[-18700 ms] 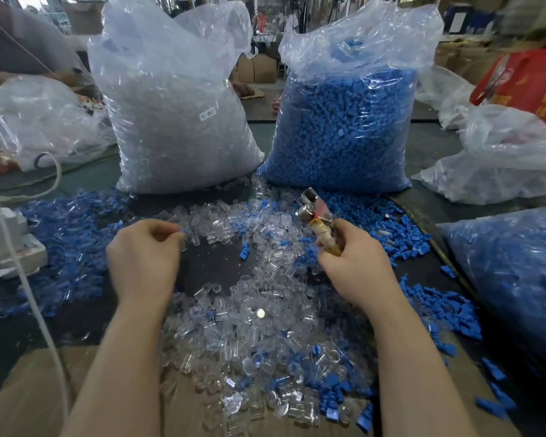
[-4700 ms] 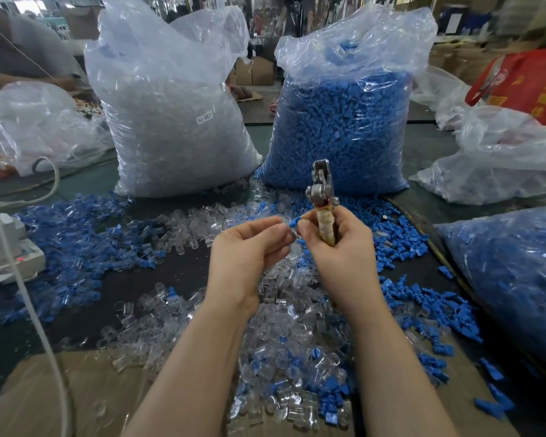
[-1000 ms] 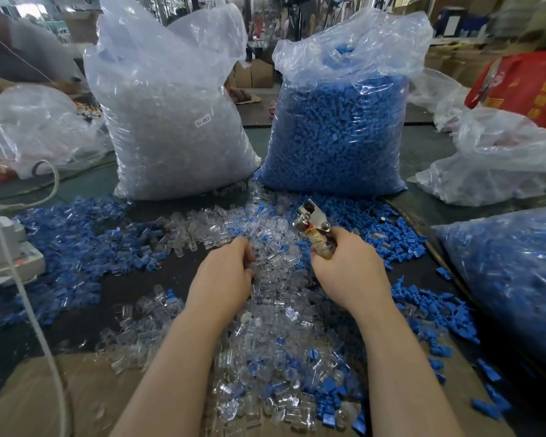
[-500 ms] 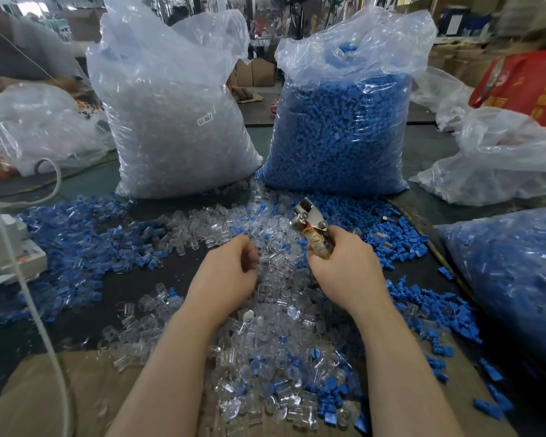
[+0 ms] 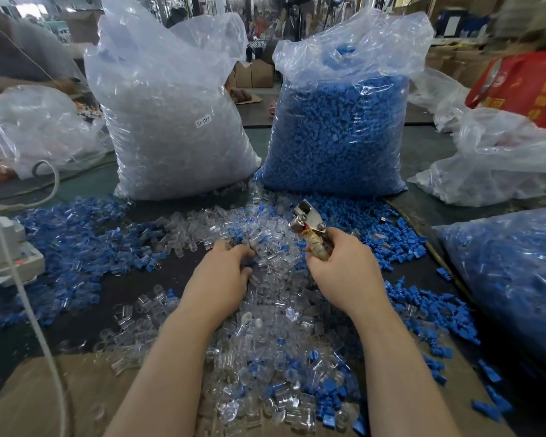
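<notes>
at the left edge a white cable (image 5: 22, 298) runs down across the counter (image 5: 145, 288), past a spread of loose blue caps (image 5: 76, 241). the left hand (image 5: 221, 279) sits low in the heap of clear sleeves (image 5: 265, 310), knuckles up, fingers curled into the pieces. some seconds ago it was raised against the tool; for the last second it has stayed down in the heap. judgement: one fitting cycle is finished and the next sleeve is being picked. the fingertips are buried, so it cannot be told whether a sleeve is already pinched.

the sleeves are small transparent tubes, glossy, lying every way, with a few blue caps mixed in. they cover the counter between the hands and on the near side of them.

just right of the heap's far part, the hand tool (image 5: 308, 220) points up and to the left, no longer upright as it was. it has a bright metal head and a worn yellowish handle. the right hand (image 5: 344, 269) is wrapped tight round that handle. the hands are apart, with sleeves between them.
</notes>
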Motion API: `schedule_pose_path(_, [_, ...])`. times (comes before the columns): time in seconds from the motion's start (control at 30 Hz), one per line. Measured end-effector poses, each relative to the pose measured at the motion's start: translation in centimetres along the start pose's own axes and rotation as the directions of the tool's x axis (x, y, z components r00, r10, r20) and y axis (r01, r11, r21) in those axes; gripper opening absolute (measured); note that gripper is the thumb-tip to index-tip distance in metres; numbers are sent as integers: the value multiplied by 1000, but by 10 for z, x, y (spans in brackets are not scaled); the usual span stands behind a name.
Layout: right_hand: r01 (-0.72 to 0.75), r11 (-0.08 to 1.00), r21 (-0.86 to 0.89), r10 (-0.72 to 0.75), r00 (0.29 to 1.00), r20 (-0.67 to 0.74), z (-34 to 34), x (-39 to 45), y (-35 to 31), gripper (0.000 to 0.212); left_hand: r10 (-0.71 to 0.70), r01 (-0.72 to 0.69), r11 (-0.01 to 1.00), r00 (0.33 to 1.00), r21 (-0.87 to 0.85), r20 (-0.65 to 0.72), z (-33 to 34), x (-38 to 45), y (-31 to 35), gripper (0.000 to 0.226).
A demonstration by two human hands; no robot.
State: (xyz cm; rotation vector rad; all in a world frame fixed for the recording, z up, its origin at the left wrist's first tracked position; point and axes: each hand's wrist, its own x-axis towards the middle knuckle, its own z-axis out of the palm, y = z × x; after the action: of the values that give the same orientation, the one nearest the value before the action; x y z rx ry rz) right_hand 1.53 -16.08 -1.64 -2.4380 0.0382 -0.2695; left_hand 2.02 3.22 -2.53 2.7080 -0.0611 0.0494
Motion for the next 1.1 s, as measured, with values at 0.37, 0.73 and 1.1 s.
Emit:
schedule_pose_path(0.37, [18,1000,11,-18,1000,6,1,0,-1,5,62,-63,998,996,-15,-62,1,0,0,13])
schedule_pose_path(0.73, [27,999,21,-27,1000,11,0,0,0,7,161,-162,987,986,9,43,-4,-1,2,30])
schedule_pose_path(1.1, [38,999,14,-38,999,20,1,0,-1,9,157,-151,985,985,-87,65,-7,-5,11,48])
